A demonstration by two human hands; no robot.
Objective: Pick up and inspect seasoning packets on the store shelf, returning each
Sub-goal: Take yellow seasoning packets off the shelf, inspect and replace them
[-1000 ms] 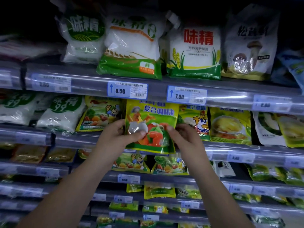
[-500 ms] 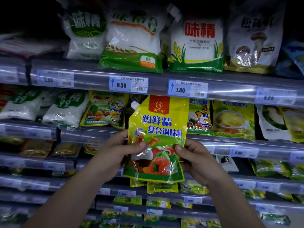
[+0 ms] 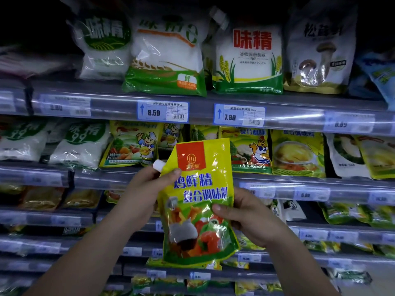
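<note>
2 bare forearms in view, no sleeves, no watch/bands/rings visible. Left hand (image 3: 142, 194) & right hand (image 3: 250, 218): no gloves, nails short & unpainted where visible. Forearms enter from near edge, left one lit brighter than right. Nothing worn past wrists.

A shop: price tags (image 3: 162, 111) line stocked shelves (image 3: 299, 112).
</note>
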